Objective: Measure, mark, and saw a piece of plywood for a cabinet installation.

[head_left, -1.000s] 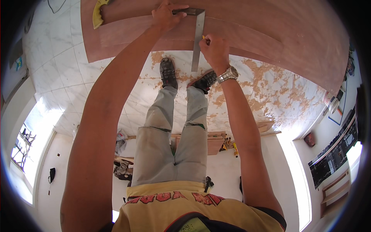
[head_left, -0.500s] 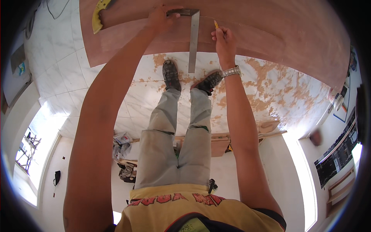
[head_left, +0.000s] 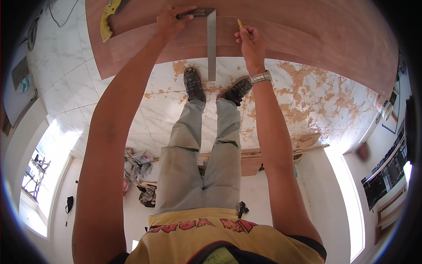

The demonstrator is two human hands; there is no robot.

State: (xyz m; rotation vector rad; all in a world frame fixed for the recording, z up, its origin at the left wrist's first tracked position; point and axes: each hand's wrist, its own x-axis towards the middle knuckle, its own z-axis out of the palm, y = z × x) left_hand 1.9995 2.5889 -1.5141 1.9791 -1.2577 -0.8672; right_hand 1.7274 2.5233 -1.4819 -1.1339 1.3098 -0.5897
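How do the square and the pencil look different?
The square is L-shaped, with a silver blade; the pencil is thin and yellow. The square is longer than the pencil's visible part. The left hand is on the square's handle; the right hand grips the pencil. Each has one hand on it.

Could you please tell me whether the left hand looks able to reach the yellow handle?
Probably yes: the left hand holds the metal square, but only brown board lies between it and the yellow handle.

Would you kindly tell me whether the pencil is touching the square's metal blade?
Apart: the head view shows a strip of reddish-brown board between the pencil and the metal blade.
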